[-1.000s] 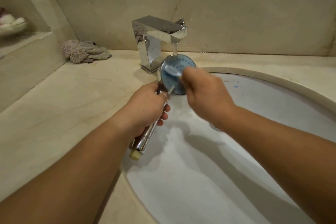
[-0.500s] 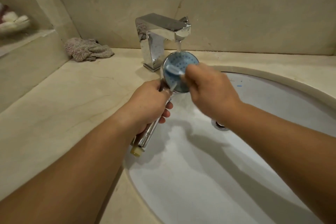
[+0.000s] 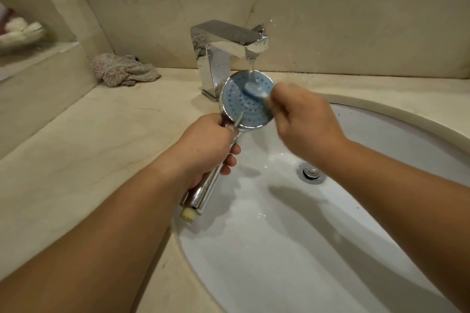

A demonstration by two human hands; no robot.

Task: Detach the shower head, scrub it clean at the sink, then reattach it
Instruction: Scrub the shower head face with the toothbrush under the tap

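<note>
- The white sink [image 3: 381,249] sits below, so dropped parts would land in it.
- The shower head [image 3: 244,101] is under the faucet [image 3: 229,43] stream; spray may splash onto the counter [image 3: 89,147].
- The left hand [image 3: 206,145] wraps its wet handle, which could slip.
- The right hand [image 3: 302,119] pinches a toothbrush [image 3: 255,90] against the face.
</note>
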